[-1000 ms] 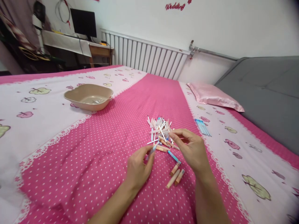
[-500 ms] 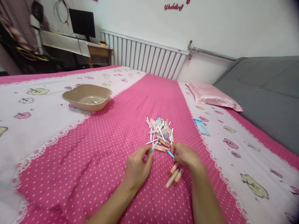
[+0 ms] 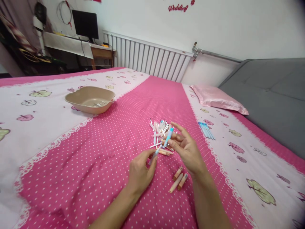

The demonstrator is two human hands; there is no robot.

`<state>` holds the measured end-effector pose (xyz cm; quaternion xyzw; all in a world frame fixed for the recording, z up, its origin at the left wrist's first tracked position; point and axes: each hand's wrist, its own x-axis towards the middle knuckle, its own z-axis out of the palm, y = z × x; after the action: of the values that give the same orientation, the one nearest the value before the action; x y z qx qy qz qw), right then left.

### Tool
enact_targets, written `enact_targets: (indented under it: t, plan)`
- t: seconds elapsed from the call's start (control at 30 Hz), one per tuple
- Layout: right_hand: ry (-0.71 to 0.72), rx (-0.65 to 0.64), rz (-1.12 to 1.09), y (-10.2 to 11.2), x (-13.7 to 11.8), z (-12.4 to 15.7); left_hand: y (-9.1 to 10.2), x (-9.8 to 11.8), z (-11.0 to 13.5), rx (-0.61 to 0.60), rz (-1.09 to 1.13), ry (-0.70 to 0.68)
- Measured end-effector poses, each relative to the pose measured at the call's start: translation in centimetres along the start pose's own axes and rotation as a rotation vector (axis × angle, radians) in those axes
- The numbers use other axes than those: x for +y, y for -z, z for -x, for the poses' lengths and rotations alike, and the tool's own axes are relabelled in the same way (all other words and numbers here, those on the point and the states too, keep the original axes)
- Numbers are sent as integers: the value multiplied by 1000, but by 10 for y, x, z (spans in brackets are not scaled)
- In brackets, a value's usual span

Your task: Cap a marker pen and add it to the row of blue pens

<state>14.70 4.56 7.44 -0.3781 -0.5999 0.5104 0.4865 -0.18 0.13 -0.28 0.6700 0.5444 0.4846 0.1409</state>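
Between the fingers of my left hand (image 3: 141, 168) is a slim pale-blue pen piece (image 3: 155, 154) with its narrow end pointing up and away. My right hand (image 3: 190, 154) pinches a bright blue pen barrel (image 3: 169, 136), tilted upward, its lower end close to the tip of the left-hand piece. Whether the two pieces touch I cannot tell. Behind both hands lies a loose pile of pen parts (image 3: 156, 127), white, pinkish, blue and orange, partly hidden by my right fingers. Three beige-and-brown tubes (image 3: 177, 180) rest on the bedspread below my right hand.
A row of several light-blue pens (image 3: 206, 130) lies to the right on the pink-and-white bedspread (image 3: 114, 190). A beige basin (image 3: 90, 109) with small pieces inside stands at the left. Farther back are a pink pillow (image 3: 218, 98), a grey headboard (image 3: 267, 92) and a white radiator (image 3: 147, 55).
My right hand has lifted the blue barrel from beside the pile and brought it up and left, turning it upright towards the left-hand piece. My left hand stays nearly still.
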Motion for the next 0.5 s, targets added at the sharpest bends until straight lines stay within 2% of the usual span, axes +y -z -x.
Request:
enact_targets:
  t: [0.17,0.5]
  plan:
    - [49,39,-54,-3,6,-2,0,1,-1,3,2,9]
    - [64,20,29,-7,8,-3,1,2,0,-9,19,9]
